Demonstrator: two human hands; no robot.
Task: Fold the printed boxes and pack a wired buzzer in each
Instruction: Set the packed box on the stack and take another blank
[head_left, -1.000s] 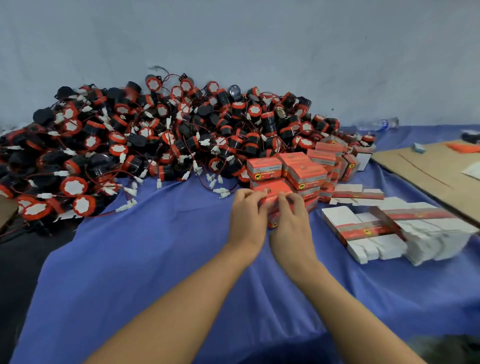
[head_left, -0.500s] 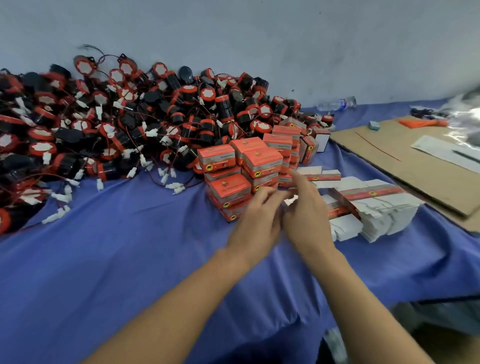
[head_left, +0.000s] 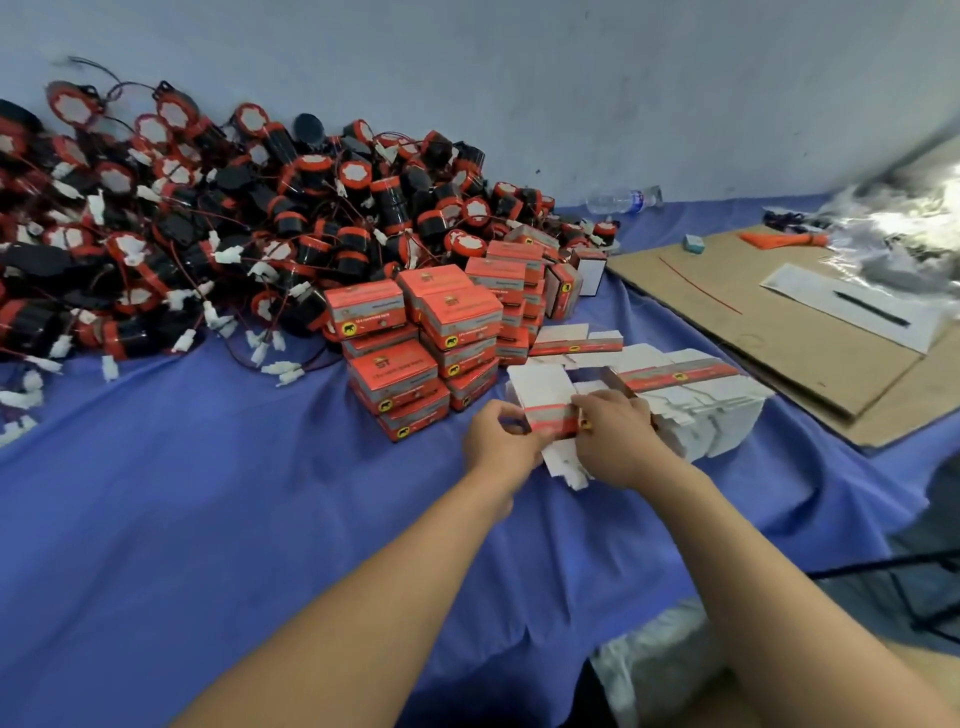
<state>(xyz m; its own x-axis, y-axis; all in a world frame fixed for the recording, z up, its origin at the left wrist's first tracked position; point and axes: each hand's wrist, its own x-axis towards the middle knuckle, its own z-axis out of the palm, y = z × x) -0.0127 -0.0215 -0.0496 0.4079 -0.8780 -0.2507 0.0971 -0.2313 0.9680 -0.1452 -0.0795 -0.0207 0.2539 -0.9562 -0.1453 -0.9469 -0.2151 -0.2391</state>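
A flat, unfolded box blank (head_left: 551, 419), white with a red printed band, lies on a low stack of blanks. My left hand (head_left: 501, 444) pinches its left edge and my right hand (head_left: 615, 439) pinches its right side. A taller stack of flat blanks (head_left: 701, 410) stands just right of my hands. Folded red printed boxes (head_left: 410, 353) are piled behind and left of my hands. A big heap of black and red wired buzzers (head_left: 218, 223) with white plugs fills the back left of the blue cloth.
A sheet of brown cardboard (head_left: 769, 322) lies at the right with a white paper and pen (head_left: 857, 306) on it. A plastic water bottle (head_left: 623, 200) lies by the wall. Crumpled clear plastic (head_left: 904, 228) sits at the far right. The blue cloth (head_left: 208, 493) drops off at the near right edge.
Both hands left the pile of folded boxes and moved right to the flat blanks, where they now pinch the top one. The view has swung to the right.
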